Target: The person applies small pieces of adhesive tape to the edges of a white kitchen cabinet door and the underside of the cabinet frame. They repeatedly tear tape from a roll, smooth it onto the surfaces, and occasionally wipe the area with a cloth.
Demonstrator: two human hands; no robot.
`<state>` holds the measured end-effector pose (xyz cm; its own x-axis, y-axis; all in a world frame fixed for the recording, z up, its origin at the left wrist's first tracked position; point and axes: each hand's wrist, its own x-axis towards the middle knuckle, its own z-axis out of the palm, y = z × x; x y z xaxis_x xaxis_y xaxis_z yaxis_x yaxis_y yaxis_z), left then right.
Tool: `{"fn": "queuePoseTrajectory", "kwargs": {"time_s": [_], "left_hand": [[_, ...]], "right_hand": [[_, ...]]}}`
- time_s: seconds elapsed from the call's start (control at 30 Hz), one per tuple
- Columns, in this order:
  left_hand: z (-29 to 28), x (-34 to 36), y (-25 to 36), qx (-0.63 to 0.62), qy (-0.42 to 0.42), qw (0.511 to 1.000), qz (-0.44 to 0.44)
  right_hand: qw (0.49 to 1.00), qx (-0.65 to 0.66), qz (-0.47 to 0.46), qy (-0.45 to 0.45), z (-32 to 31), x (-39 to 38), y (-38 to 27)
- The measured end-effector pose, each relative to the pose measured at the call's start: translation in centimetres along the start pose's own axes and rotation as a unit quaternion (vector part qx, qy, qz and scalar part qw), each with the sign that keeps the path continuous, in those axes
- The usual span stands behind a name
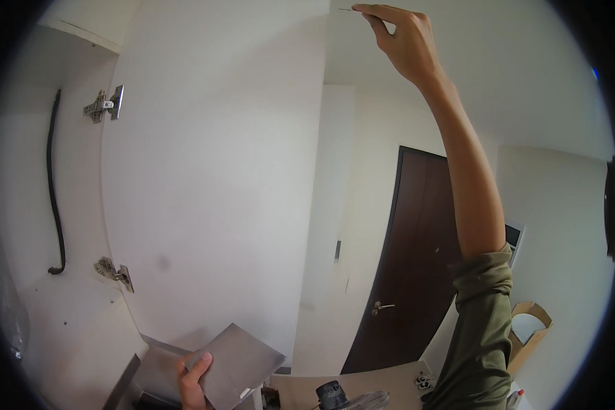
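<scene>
My left hand (193, 379) is low in the view, thumb on top, gripping a flat grey square panel (244, 362) by its left edge. The panel is tilted, with a small pale notch or tab near its lower corner. High at the top, my right hand (410, 44) is raised at arm's length, thumb and forefinger pinched on a thin sliver-like piece (344, 9); its kind is too small to make out. Between the hands stands a white cabinet door (212, 171), swung open on an upper metal hinge (104, 104) and a lower one (114, 274).
Inside the cabinet at left, a black cable (50, 171) runs down the wall. Behind my right arm are a dark brown door (410, 253) and a cardboard box (529, 335). A fan (335, 395) shows at the bottom edge.
</scene>
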<state>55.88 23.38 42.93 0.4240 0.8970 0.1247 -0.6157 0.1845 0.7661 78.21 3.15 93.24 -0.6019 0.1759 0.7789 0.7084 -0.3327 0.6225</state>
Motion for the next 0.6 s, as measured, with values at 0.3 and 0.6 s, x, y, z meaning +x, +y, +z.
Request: {"fn": "queuePoseTrajectory", "kwargs": {"time_s": [0.3, 0.6], "left_hand": [[-0.3, -0.3, 0.8, -0.005, -0.006, 1.0, -0.026], [-1.4, -0.1, 0.5, -0.017, -0.007, 1.0, -0.014]], "right_hand": [[0.999, 0.043, 0.026, 0.02, 3.9, 2.4, 2.2], [0.998, 0.001, -0.035, 0.054, 5.7, 0.6, 4.2]]}}
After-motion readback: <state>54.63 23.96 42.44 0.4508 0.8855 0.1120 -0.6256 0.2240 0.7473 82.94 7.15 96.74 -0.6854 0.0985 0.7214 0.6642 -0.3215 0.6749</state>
